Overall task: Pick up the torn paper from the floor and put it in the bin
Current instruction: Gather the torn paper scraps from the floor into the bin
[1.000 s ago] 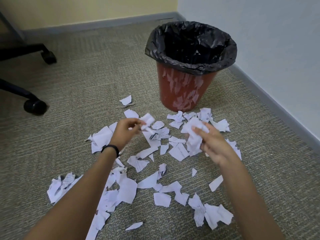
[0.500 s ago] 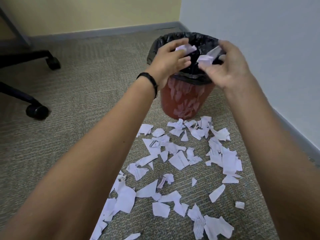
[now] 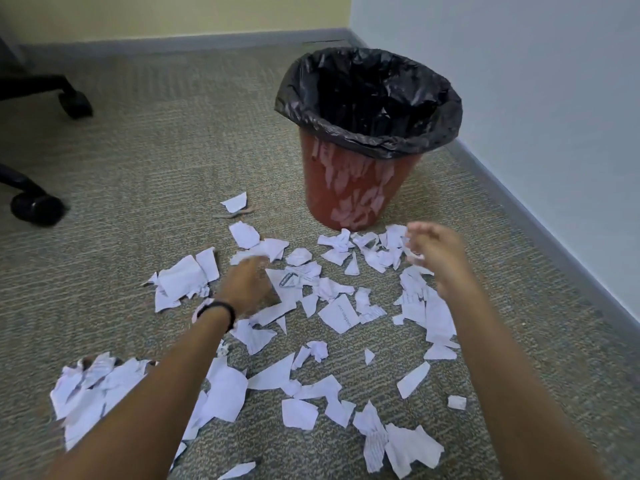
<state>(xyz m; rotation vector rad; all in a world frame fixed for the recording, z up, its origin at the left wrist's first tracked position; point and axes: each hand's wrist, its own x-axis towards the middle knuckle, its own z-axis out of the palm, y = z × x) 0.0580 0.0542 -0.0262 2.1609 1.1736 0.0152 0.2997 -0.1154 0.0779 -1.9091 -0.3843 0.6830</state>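
Observation:
Several torn white paper scraps [image 3: 341,313] lie scattered on the carpet in front of a red bin [image 3: 320,188] lined with a black bag. My left hand [image 3: 247,285], with a black wristband, is low over the scraps left of centre, its fingertips down at a piece; blur hides whether it grips anything. Above the scraps just right of the bin's base hovers my right hand [image 3: 438,252], its fingers loosely curled and holding nothing. More scraps [image 3: 90,386] sit in a heap at the lower left.
Black office-chair legs with casters [image 3: 36,209] stand at the far left. A pale wall with a grey baseboard [image 3: 540,226] runs close along the right, behind the bin. Bare carpet lies between the chair and the bin.
Both hands held paper over the bin's mouth half a second ago. They have come back down to the floor scraps, and the right hand is now without paper.

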